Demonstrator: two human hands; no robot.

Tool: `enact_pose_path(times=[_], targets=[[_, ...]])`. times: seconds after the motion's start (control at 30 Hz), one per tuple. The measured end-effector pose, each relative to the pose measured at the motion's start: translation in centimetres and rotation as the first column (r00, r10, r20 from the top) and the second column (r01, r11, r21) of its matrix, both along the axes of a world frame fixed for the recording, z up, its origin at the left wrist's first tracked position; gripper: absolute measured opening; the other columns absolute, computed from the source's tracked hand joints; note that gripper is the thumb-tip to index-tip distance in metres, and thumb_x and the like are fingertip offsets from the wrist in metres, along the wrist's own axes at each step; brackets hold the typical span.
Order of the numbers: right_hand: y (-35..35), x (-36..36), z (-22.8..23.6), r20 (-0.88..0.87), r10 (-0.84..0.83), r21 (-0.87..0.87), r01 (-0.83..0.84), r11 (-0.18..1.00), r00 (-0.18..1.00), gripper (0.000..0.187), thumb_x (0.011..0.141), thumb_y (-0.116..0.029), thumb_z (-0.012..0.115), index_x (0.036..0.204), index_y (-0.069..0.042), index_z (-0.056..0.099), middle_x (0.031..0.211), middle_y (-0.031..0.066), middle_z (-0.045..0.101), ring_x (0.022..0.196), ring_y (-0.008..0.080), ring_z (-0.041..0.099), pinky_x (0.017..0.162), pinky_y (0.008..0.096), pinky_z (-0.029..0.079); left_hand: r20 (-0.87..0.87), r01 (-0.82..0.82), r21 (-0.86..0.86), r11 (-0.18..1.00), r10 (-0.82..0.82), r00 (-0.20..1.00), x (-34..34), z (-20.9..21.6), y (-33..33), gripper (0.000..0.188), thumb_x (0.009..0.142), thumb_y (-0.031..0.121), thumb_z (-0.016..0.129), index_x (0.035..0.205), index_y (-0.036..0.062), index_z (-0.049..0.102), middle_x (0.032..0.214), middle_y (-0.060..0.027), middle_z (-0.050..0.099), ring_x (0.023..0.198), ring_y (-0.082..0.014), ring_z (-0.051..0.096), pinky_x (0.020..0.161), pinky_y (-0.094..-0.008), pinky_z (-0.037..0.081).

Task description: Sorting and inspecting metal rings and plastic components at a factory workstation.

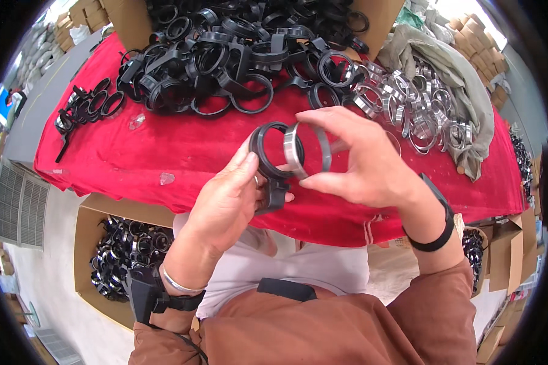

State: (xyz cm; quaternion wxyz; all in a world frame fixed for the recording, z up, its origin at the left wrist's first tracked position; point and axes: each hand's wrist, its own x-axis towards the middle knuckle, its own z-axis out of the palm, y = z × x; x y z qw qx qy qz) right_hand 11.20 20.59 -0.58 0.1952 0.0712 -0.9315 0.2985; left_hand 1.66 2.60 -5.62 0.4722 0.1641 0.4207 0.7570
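My left hand (pixel 222 198) grips a black plastic ring with a short handle (pixel 263 161), thumb along its rim and the handle pointing down. Close beside it on the right, my right hand (pixel 374 164) pinches a silver metal ring (pixel 292 151) between thumb and fingers at its upper and lower edges. The metal ring stands upright, its side turned toward the opening of the black ring. Whether their rims touch I cannot tell. Both rings are held above the red cloth (pixel 182 146), near the table's front edge.
A large heap of black rings (pixel 225 61) spills from a cardboard box at the back. Silver rings (pixel 420 103) lie piled on grey cloth at the right. Several black ringed pieces (pixel 97 103) lie at the left. A carton of similar parts (pixel 128 255) stands below left.
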Motion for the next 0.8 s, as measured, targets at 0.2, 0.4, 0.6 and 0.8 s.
enact_pose_path(times=[0.2, 0.4, 0.6, 0.8], targets=[[-0.6, -1.0, -0.5, 0.015, 0.017, 0.043, -0.017, 0.999, 1.000, 0.070, 0.061, -0.014, 0.081, 0.123, -0.004, 0.051, 0.115, 0.0130, 0.055, 0.099, 0.0264, 0.058, 0.079, 0.0347, 0.052, 0.000, 0.053, 0.034, 0.998, -0.053, 0.999, -0.1, -0.1, 0.2, 0.046, 0.101, 0.027, 0.031, 0.143, 0.0124, 0.025, 0.119, -0.0074, 0.054, 0.100, -0.0174, 0.056, 0.086, -0.0367, 0.049], [-0.9, -1.3, -0.7, 0.024, 0.028, 0.079, -0.030, 0.996, 0.999, 0.067, 0.061, -0.013, 0.081, 0.122, -0.004, 0.054, 0.112, 0.0145, 0.056, 0.097, 0.0261, 0.058, 0.082, 0.0333, 0.049, -0.099, 0.071, -0.042, 0.997, -0.075, 0.992, -0.2, -0.1, 0.0, 0.048, 0.099, 0.031, 0.036, 0.142, 0.0116, 0.025, 0.115, -0.0068, 0.055, 0.096, -0.0158, 0.058, 0.081, -0.0326, 0.050], [-1.5, -1.1, -1.2, 0.010, 0.018, -0.302, -0.014, 0.953, 1.000, 0.061, 0.066, -0.022, 0.081, 0.117, 0.002, 0.057, 0.109, 0.0145, 0.057, 0.091, 0.0226, 0.060, 0.077, 0.0312, 0.049, -0.332, -0.114, -0.064, 0.991, 0.086, 0.939, 1.2, 0.3, -0.4, 0.043, 0.096, 0.020, 0.048, 0.136, 0.0086, 0.036, 0.107, -0.0035, 0.058, 0.087, -0.0093, 0.058, 0.070, -0.0235, 0.051], [-0.5, -0.9, -3.4, 0.324, 0.190, -0.902, 0.242, 0.357, 0.927, 0.034, 0.079, -0.016, 0.073, 0.103, 0.005, 0.061, 0.079, 0.0067, 0.065, 0.062, 0.0118, 0.061, 0.058, 0.0244, 0.054, -0.329, -0.105, -0.074, 0.992, 0.075, 0.942, 0.6, 1.3, -1.9, 0.039, 0.096, 0.021, 0.047, 0.131, 0.0042, 0.040, 0.101, -0.0087, 0.063, 0.078, -0.0102, 0.060, 0.062, -0.0228, 0.052]])
